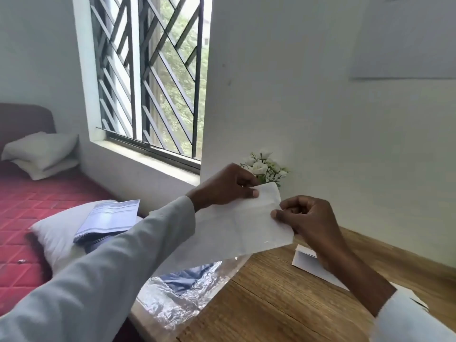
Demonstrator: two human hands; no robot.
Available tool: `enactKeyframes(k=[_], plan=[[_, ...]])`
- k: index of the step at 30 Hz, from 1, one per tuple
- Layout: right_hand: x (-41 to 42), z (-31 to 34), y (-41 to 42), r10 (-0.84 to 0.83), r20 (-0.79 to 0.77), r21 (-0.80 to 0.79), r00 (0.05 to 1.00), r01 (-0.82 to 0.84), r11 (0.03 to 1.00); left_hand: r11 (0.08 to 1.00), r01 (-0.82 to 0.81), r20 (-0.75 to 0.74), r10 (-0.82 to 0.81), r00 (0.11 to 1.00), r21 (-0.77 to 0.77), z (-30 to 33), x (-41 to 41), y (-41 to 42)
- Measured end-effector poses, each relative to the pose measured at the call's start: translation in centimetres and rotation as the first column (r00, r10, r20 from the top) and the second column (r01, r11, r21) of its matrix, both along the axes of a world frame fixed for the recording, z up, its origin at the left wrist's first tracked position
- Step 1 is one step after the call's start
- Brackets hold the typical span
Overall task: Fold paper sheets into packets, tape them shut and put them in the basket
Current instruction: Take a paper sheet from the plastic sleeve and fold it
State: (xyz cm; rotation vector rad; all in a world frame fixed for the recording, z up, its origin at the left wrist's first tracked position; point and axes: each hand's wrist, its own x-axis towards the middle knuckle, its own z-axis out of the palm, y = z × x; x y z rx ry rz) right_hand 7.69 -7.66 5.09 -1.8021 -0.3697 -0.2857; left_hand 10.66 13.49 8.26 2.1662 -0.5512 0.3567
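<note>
A white folded paper packet (237, 228) is held up in the air above the left end of the wooden table (283, 299). My left hand (224, 186) pinches its upper edge with thumb and fingers. My right hand (306, 218) pinches its right edge near the top corner. A strip of glossy tape shows along the packet's lower right edge. More white paper (308, 264) lies flat on the table under my right forearm. No basket is in view.
Crinkled clear plastic wrap (177, 292) hangs over the table's left edge. A stack of blue-white sheets (111, 218) rests on a white pillow (56, 233) on the red bed. White flowers (264, 169) stand against the wall behind the packet. A barred window is to the left.
</note>
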Motion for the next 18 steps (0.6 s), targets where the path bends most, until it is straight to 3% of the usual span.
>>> enactKeyframes(k=[9,18], plan=[[-1.4,-0.3,-6.0,-0.086,-0.074,0.07,0.994,0.091,0.993,0.983,0.073,0.097,-0.09,0.991,0.167,-0.1,1.6,-7.8],[-2.1,-0.5,-9.9,-0.037,-0.269,0.139,0.963,0.077,0.987,0.975,0.148,0.044,-0.157,0.987,0.164,-1.1,2.1,-13.2]])
